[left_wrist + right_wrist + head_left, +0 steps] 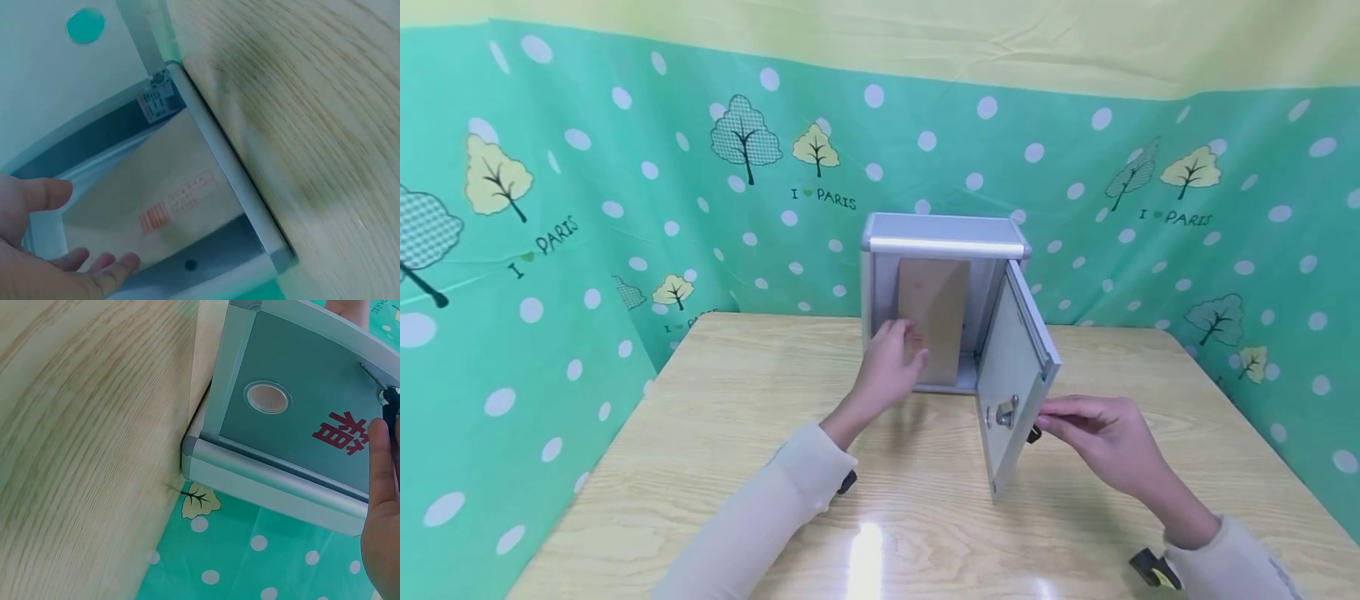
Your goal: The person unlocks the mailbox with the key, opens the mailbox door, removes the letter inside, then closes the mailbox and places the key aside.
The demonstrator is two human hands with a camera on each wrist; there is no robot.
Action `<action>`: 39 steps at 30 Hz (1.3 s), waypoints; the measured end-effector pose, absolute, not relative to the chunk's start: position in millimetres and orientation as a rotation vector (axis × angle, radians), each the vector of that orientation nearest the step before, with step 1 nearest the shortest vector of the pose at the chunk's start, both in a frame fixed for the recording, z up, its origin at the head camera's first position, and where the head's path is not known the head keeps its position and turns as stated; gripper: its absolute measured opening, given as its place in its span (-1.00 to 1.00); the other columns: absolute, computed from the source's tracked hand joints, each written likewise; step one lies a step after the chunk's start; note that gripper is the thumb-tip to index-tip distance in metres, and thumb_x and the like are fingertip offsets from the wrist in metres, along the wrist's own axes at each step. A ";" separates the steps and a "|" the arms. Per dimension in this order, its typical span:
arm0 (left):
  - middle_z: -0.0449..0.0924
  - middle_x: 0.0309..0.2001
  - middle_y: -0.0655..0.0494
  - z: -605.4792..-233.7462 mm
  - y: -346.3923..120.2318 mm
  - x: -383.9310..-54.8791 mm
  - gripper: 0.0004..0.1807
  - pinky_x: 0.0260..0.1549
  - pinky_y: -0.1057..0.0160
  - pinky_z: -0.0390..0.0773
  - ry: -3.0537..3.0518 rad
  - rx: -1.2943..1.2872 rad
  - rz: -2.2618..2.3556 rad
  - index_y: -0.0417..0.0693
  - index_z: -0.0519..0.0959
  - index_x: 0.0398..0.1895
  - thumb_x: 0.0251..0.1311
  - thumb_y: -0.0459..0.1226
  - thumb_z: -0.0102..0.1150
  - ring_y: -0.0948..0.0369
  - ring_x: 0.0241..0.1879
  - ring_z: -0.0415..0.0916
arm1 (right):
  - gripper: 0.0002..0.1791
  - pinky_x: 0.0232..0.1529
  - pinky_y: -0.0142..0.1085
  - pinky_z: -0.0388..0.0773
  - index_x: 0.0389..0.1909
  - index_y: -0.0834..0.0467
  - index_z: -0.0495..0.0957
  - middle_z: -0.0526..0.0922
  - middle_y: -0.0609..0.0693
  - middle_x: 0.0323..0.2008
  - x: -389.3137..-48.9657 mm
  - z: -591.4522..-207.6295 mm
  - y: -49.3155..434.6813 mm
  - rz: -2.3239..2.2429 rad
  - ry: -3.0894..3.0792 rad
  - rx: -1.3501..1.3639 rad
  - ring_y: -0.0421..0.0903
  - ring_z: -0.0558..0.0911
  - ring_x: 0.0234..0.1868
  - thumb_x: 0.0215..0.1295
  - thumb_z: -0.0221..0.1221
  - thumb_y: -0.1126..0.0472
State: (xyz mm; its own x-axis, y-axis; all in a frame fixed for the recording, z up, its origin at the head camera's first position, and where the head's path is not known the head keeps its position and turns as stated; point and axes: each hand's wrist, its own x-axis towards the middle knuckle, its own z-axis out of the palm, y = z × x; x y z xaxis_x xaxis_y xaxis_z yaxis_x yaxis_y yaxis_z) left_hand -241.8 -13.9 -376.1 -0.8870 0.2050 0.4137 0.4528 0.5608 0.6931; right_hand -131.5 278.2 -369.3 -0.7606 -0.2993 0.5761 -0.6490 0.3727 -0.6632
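Note:
A brown envelope [934, 317] stands upright inside a silver metal mailbox [946, 227], leaning on its back wall. In the left wrist view, red print and a barcode mark the envelope [169, 212]. My left hand [891, 362] reaches into the mailbox at the envelope's left side; its thumb and fingers [128, 261] are spread apart, with the fingertips right at the envelope's edge. The mailbox door [1011, 375] hangs wide on its right-side hinge. At the door's front face, my right hand [1101, 437] pinches a black-headed key [390, 406] in the lock.
The mailbox stands on a wood-grain table [737, 400] before a green dotted curtain [700, 167]. On the door's inner side, a metal lock cam [1007, 412] sticks out. Dark wrist straps [1153, 569] show near the sleeves.

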 end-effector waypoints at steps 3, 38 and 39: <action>0.33 0.34 -0.25 -373.9 -6.7 -242.7 -0.28 0.25 -0.01 0.57 -2.588 -0.498 -1.205 -0.25 0.21 0.49 0.36 -0.24 0.27 -0.10 0.18 0.50 | -0.61 -0.35 -0.37 0.76 -0.15 0.19 0.78 0.81 0.00 -0.17 -131.7 -369.4 277.1 1.342 -2.276 0.831 -0.22 0.79 -0.24 0.10 0.32 0.67; 0.48 0.09 -0.15 -360.8 12.3 -255.4 -0.18 -0.06 0.22 0.72 -2.321 -0.547 -1.078 -0.16 0.24 0.43 0.08 -0.70 0.23 0.05 -0.12 0.57 | -0.61 -0.30 -0.38 0.76 -0.19 0.21 0.78 0.81 -0.01 -0.18 -129.2 -368.3 278.3 1.342 -2.278 0.794 -0.25 0.78 -0.25 0.09 0.30 0.69; 0.49 0.07 -0.15 -360.3 9.5 -254.3 -0.19 -0.09 0.24 0.73 -2.312 -0.578 -1.045 -0.17 0.25 0.42 0.09 -0.70 0.23 0.05 -0.13 0.58 | -0.61 -0.30 -0.38 0.76 -0.19 0.21 0.78 0.81 -0.01 -0.17 -129.1 -368.2 278.3 1.340 -2.280 0.795 -0.25 0.78 -0.25 0.09 0.30 0.69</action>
State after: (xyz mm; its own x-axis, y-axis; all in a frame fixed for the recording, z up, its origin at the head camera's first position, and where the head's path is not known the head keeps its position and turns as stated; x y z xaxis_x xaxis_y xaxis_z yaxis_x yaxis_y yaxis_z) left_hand -254.3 9.5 -360.3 -0.7661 0.1605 0.6224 0.5733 0.6085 0.5488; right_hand -129.1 278.3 -368.2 -0.7689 -0.2783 0.5756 -0.6383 0.3861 -0.6659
